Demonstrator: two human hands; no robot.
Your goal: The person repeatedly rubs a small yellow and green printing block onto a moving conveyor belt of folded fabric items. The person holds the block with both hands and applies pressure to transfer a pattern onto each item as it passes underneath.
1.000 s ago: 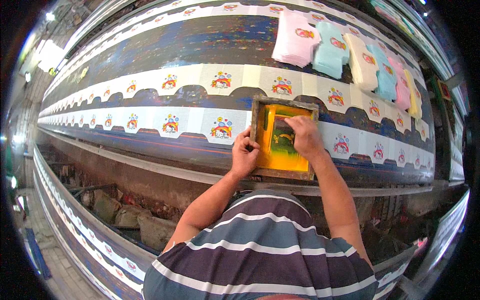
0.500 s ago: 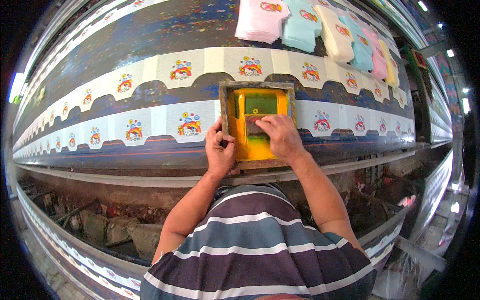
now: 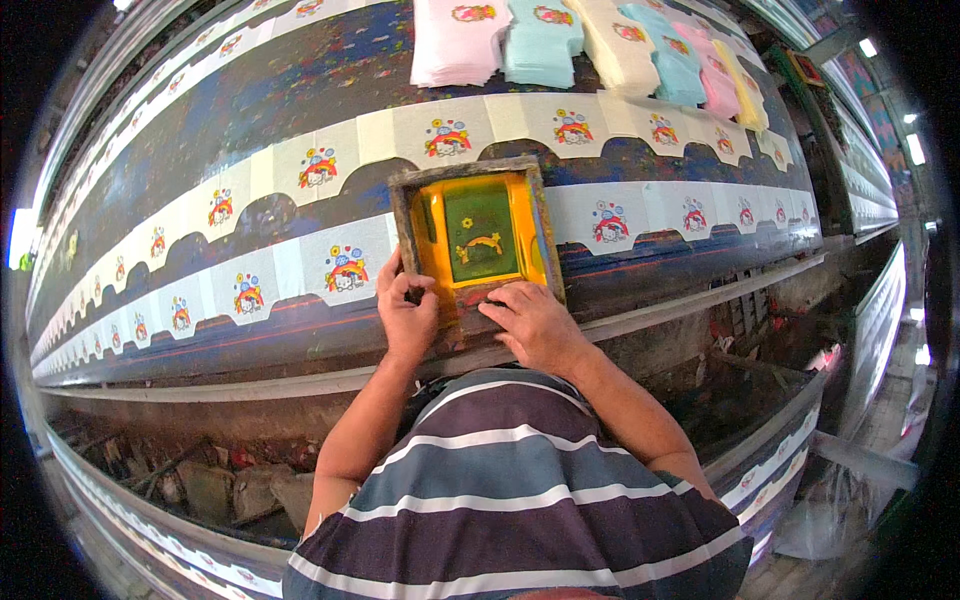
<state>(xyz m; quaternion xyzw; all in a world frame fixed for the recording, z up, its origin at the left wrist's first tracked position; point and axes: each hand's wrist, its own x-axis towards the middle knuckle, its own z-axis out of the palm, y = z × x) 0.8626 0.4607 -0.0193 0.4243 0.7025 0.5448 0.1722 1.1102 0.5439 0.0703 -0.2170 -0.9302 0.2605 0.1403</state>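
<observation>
A wood-edged printing screen (image 3: 535,195) lies on a row of pale fabric pieces along the long dark table. Yellow ink borders its dark green mesh, which shows a flower and an arch. My left hand (image 3: 408,305) grips the frame's lower left side, fingers curled. My right hand (image 3: 532,325) is closed on a squeegee (image 3: 470,298) at the lower end of the screen, partly hidden by the fingers. Printed pieces (image 3: 345,268) with a rainbow picture lie either side of the screen.
Stacks of pink (image 3: 455,45), blue (image 3: 540,50) and cream cut pieces sit at the back right. Another printed row (image 3: 445,135) runs behind the screen. A metal rail (image 3: 250,385) follows the near edge, above a cluttered trough (image 3: 210,490). More long tables stand around.
My right hand and the squeegee have moved down from the top of the screen to its lower end, uncovering the green mesh. The view has shifted, so the screen appears further left.
</observation>
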